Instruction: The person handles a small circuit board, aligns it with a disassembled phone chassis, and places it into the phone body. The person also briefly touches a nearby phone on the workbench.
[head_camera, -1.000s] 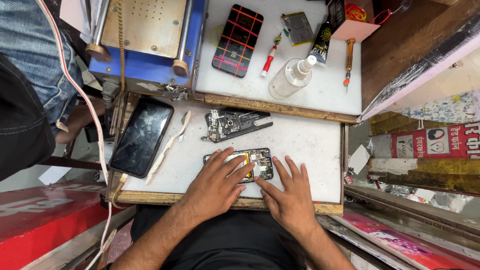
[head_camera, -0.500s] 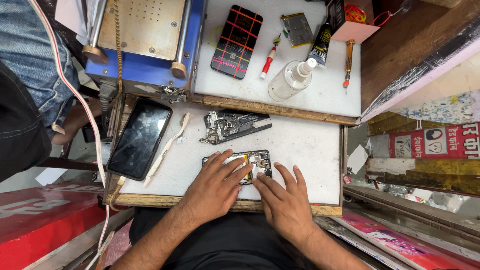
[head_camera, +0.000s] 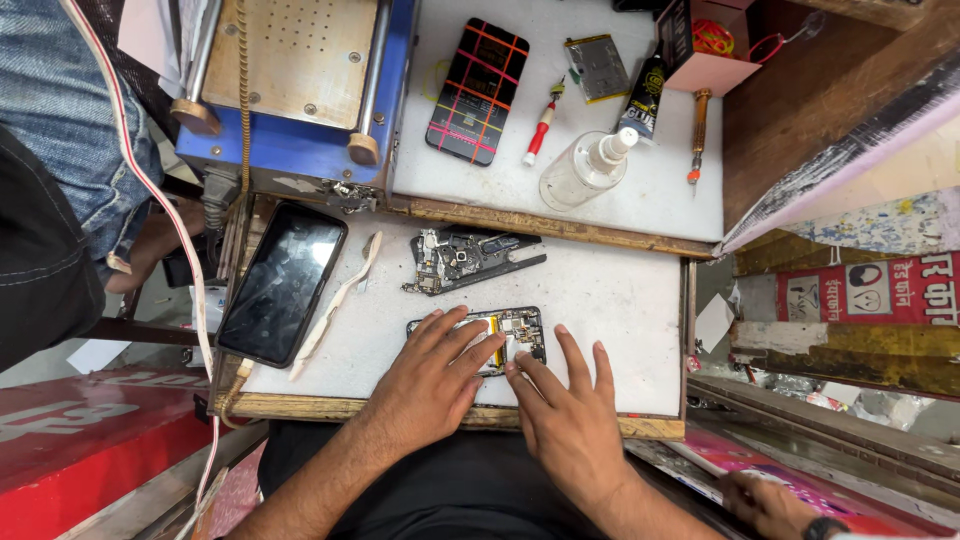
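At the far left edge a person in blue jeans (head_camera: 70, 110) stands beside the bench, and a red and white cable (head_camera: 165, 215) runs down past a blue machine with a tan metal plate (head_camera: 290, 80). Below it, on the white work mat (head_camera: 610, 290), a black smartphone (head_camera: 283, 283) lies face up with its glass dark, a pale strip (head_camera: 335, 305) just beside its right edge. Near the mat's middle lies a stripped phone frame (head_camera: 470, 258). In front of it sits the opened phone (head_camera: 500, 335), circuit parts and a yellow strip exposed; the left hand (head_camera: 430, 385) lies flat over its left half, fingers spread and pressing down, not closed around anything. The right hand (head_camera: 570, 420) rests on the mat just to the right, fingers spread, its forefinger tip touching the opened phone's lower right part. On the upper shelf stand a phone case with a red and orange grid (head_camera: 478, 92), a small red-handled tool (head_camera: 541, 128), a clear spray bottle (head_camera: 588, 168) lying on its side and a wooden-handled screwdriver (head_camera: 698, 135).
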